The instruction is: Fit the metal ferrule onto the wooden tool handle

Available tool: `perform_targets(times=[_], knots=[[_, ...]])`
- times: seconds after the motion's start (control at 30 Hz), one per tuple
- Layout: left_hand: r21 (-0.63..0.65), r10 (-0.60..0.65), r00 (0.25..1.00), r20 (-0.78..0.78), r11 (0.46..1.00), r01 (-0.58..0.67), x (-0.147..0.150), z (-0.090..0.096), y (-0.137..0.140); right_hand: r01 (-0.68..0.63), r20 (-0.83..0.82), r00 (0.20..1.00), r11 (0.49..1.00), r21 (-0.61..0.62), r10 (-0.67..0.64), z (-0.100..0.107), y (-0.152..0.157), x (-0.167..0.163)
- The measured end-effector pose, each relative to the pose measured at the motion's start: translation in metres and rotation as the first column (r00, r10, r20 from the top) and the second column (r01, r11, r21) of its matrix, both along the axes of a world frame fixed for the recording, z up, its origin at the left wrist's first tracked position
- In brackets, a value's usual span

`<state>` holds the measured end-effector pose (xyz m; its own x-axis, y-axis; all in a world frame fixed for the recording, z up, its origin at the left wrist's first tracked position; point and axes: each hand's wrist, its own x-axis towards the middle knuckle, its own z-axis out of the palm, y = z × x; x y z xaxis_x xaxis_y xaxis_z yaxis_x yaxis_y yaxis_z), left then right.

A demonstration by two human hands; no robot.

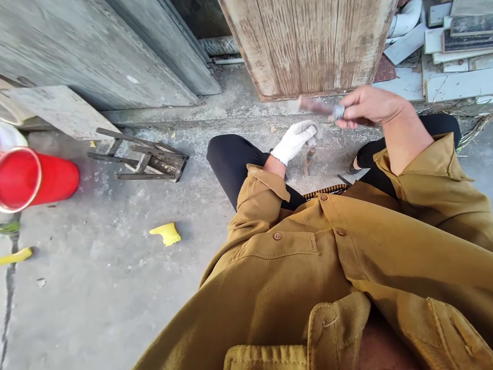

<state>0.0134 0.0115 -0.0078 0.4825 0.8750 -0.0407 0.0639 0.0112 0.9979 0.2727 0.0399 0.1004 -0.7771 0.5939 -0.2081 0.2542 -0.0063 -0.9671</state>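
My right hand [367, 108], bare, is closed around a short brown wooden stick [316, 106] with silvery wire bound round it near my fingers. The stick is raised, smeared by motion, and points left. To its lower left my left hand [295, 140] wears a white knitted glove. Its thumb and fingers are pinched together around a small greyish thing, too blurred to name. Just below those fingers, a short brown peg-like piece [309, 160] stands on the concrete between my legs. I cannot tell whether the glove touches it.
Ahead lean a weathered wooden panel [308, 46] and grey boards [96, 51]. Leftward are an overturned wooden stool [148, 156], a red bucket [57, 177] and a yellow scrap [166, 234] on the concrete floor. Stacked tiles [460, 85] lie at the upper right.
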Motion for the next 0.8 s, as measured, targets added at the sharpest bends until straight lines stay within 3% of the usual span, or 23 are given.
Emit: perform_targets(times=[0.03, 0.1, 0.17, 0.27, 0.33, 0.4, 0.47, 0.57, 0.67, 0.7, 0.73, 0.8], knots=[[-0.006, -0.012, 1.0, 0.003, 1.0, 0.012, 0.001, -0.002, 0.0, 0.182, -0.061, 0.982, 0.983, 0.027, -0.18, 0.005, -0.002, 0.002], [-0.033, -0.083, 0.996, -0.036, 0.996, 0.081, 0.001, -0.002, 0.0, 0.454, -0.095, 0.889, 0.889, 0.065, -0.447, 0.008, -0.003, 0.005], [-0.082, -0.202, 0.977, -0.068, 0.977, 0.196, 0.002, 0.004, -0.004, 0.539, 0.042, 0.835, 0.832, 0.136, -0.548, 0.004, 0.001, 0.003], [-0.161, -0.345, 0.939, 0.0, 0.926, 0.34, 0.002, 0.018, -0.01, 0.42, 0.428, 0.738, 0.851, 0.314, -0.522, -0.005, 0.01, -0.006], [-0.167, -0.319, 0.946, 0.061, 0.931, 0.325, 0.0, 0.025, -0.013, 0.24, 0.628, 0.631, 0.885, 0.4, -0.455, -0.01, 0.014, -0.013], [-0.14, -0.232, 0.969, 0.085, 0.96, 0.242, -0.002, 0.028, -0.013, 0.045, 0.762, 0.539, 0.915, 0.401, -0.36, -0.013, 0.016, -0.021], [-0.108, -0.143, 0.987, 0.074, 0.983, 0.15, -0.005, 0.027, -0.011, -0.113, 0.848, 0.486, 0.946, 0.302, -0.213, -0.017, 0.013, -0.028], [-0.09, -0.044, 0.999, 0.018, 0.995, 0.046, -0.006, 0.02, -0.006, -0.271, 0.844, 0.513, 0.962, -0.016, 0.158, -0.02, 0.004, -0.032], [-0.079, 0.059, 0.997, -0.049, 0.995, -0.063, -0.003, 0.012, -0.001, -0.415, 0.632, 0.613, 0.874, -0.253, 0.474, -0.016, -0.003, -0.031], [-0.076, 0.091, 0.993, -0.072, 0.992, -0.097, -0.001, 0.01, 0.0, -0.426, 0.553, 0.677, 0.871, -0.244, 0.486, -0.013, -0.005, -0.029], [-0.078, 0.118, 0.989, -0.088, 0.989, -0.125, 0.001, 0.008, 0.001, -0.384, 0.488, 0.761, 0.903, -0.193, 0.428, -0.009, -0.005, -0.027], [-0.099, 0.123, 0.988, -0.097, 0.986, -0.133, 0.004, 0.008, 0.001, -0.128, 0.354, 0.925, 0.991, -0.043, 0.135, -0.004, -0.004, -0.023]])
